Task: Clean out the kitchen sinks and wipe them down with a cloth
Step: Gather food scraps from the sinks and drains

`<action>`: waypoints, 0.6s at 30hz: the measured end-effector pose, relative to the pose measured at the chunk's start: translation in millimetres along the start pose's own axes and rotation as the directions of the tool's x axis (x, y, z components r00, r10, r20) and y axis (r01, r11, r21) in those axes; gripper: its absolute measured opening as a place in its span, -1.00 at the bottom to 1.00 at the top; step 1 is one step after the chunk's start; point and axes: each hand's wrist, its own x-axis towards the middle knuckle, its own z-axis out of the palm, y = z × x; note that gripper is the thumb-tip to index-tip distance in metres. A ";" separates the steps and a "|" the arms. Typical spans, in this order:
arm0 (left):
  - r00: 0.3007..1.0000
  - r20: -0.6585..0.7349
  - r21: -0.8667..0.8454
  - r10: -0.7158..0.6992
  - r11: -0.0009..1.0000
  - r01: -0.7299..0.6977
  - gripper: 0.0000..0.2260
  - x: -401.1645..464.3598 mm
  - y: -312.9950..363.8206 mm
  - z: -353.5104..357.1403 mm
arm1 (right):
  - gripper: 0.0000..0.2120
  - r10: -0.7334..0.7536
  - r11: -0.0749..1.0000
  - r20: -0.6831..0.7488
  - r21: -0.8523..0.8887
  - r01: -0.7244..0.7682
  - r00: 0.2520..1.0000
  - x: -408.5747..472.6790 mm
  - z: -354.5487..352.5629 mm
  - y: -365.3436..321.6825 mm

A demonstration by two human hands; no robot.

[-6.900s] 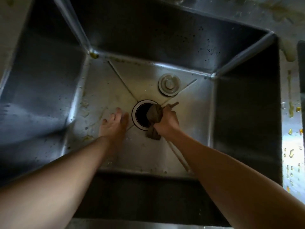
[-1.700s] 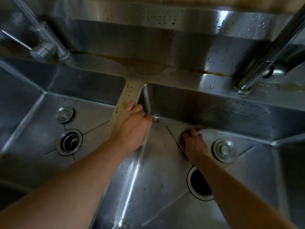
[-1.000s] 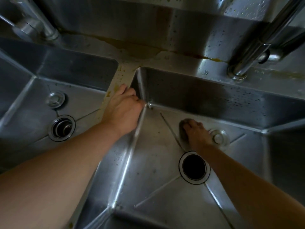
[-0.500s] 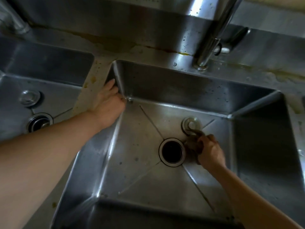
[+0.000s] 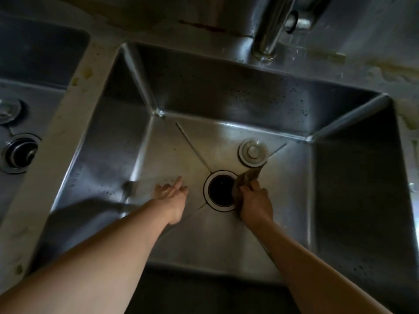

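Right hand (image 5: 255,203), centre-right of frame: fingers curled tight round a brown cloth (image 5: 246,180), bunched, its free end trailing up toward the stopper (image 5: 252,152). Left hand (image 5: 170,194), centre: fingers straight and slightly spread, palm down on the basin floor, holding nothing. Risk: the cloth lies at the right rim of the open drain (image 5: 221,190), so a slack end could drop into the uncovered hole if the grip loosens. Risk: a wipe upward could knock the loose stopper, which sits just above and right of the drain. Risk: the bracing palm could slide on wet steel. Cloth position: under and above the right fingers, touching the drain rim. Surround: right sink (image 5: 226,98), its back wall speckled; faucet base (image 5: 268,30) at top; second sink (image 5: 34,105) at left edge.
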 end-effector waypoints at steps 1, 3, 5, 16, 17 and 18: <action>1.000 0.013 -0.022 0.002 1.000 -0.002 -0.26 -1.0 -0.3 1.9 | -0.70 -0.030 1.000 0.031 0.004 0.030 0.999 -1.5 0.5 -2.4; 1.000 0.020 -0.115 -0.002 0.993 0.004 -0.27 -4.1 -0.7 2.3 | -0.88 -0.024 0.997 -0.017 0.073 0.025 1.000 -6.2 -3.9 -1.3; 1.000 0.002 -0.253 -0.024 0.967 0.024 -0.31 -8.3 1.4 -0.9 | -0.86 -0.060 0.971 -0.028 0.231 0.065 0.998 -13.8 -17.0 -0.2; 0.976 0.197 -0.963 -0.091 0.166 0.210 -0.76 -67.6 57.4 -32.2 | -0.88 0.211 0.536 -0.120 0.844 -0.012 0.970 -48.6 -83.8 -3.2; 0.970 0.235 -0.968 -0.068 0.069 0.239 -0.75 -72.6 62.8 -33.6 | -0.88 0.221 0.497 -0.132 0.868 0.005 0.966 -51.7 -88.4 -4.7; 0.965 0.257 -0.966 -0.044 -0.008 0.257 -0.75 -76.2 68.1 -34.5 | -0.86 0.222 0.476 -0.155 0.879 0.032 0.963 -54.6 -92.4 -5.9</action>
